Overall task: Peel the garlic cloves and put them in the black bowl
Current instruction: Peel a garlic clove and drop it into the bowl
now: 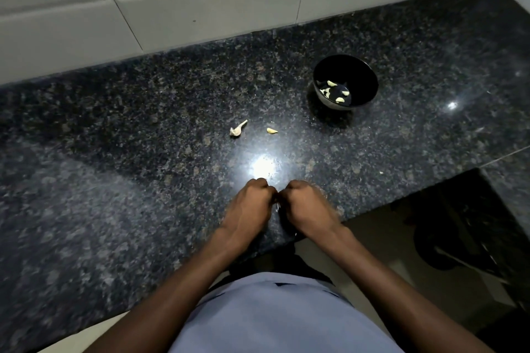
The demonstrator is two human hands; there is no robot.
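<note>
Several peeled cloves (338,92) in black bowl (362,71), one clove (272,131) and stem scrap (237,129) loose on surface (143,129); left hand (250,205) and right hand (307,206) curled together, apparently pinching a mostly hidden clove; peeling seemingly near done.

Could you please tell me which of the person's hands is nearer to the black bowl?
The right hand. It lies below and slightly left of the black bowl in the picture, toward the person; the left hand sits farther left, beside the right.
</note>
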